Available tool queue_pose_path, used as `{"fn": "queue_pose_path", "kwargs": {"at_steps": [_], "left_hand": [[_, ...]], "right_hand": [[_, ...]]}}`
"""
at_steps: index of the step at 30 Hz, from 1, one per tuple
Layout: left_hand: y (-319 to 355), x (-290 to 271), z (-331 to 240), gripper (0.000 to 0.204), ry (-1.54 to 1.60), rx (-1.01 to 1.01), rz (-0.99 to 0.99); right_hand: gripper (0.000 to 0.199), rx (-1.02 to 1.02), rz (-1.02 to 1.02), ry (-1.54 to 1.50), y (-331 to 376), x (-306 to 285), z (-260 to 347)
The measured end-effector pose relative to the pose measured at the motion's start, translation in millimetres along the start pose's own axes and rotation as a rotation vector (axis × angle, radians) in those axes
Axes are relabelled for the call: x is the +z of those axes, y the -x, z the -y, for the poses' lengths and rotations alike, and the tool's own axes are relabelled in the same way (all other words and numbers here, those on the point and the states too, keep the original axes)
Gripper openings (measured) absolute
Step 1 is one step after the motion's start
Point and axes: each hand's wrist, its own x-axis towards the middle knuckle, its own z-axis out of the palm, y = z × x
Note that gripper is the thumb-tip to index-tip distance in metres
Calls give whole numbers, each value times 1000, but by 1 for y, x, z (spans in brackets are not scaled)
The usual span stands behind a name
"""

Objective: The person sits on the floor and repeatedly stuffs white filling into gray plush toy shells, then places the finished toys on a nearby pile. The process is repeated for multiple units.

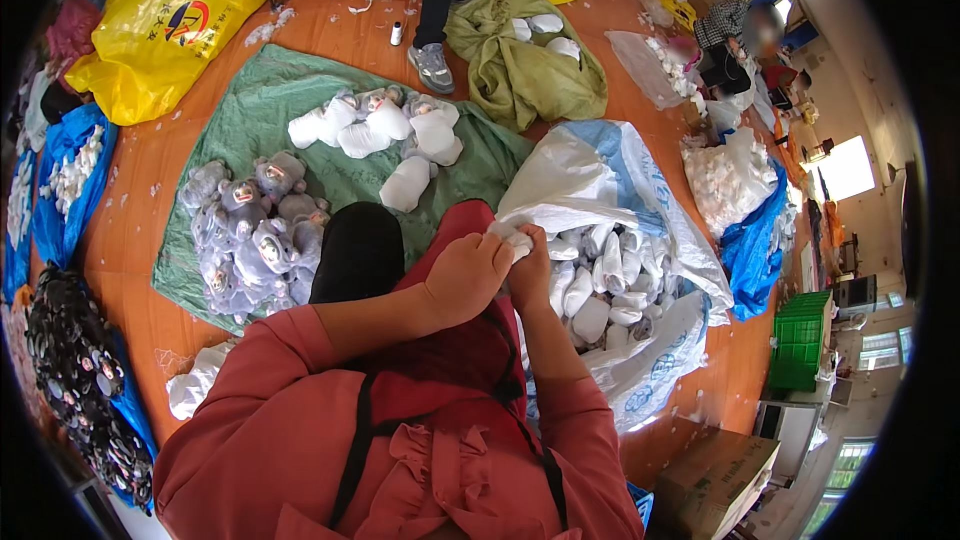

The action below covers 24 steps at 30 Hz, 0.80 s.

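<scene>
My left hand (468, 278) and my right hand (530, 270) meet above my lap, fingers closed on a small white fabric piece (519, 244). Its full shape is hidden by the fingers. Just right of my hands, an open white woven sack (565, 175) holds many white and grey fabric pieces (592, 318). Ahead of my knees, several plump white pieces with grey parts (375, 130) lie on a green sheet (270, 90). A heap of grey plush toys (250, 240) with small faces sits on the sheet's left side.
A yellow bag (175, 25) lies far left, above a heap of black pieces (75, 380). An olive sack (500, 60) is by another person's shoe (431, 68). At right are a green crate (798, 342) and a cardboard box (700, 485). Other people sit far right.
</scene>
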Motion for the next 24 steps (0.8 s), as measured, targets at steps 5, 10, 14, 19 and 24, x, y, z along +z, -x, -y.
{"fn": "queue_pose_path", "kwargs": {"at_steps": [5, 10, 14, 19, 24], "left_hand": [[11, 0, 1, 41, -47, 38, -84], [5, -16, 6, 60, 2, -85, -123], [5, -9, 24, 68, 70, -118, -173], [4, 2, 50, 48, 203, -224, -74], [0, 21, 63, 34, 125, -373, -205]], "right_hand": [[37, -134, -121, -531, -12, 31, -8], [38, -257, -252, -96, 1, 31, 0], [49, -285, -188, 62, 28, 23, 15], [50, -341, -162, 103, 44, 30, 25], [38, -288, -184, 141, 60, 47, 27]]}}
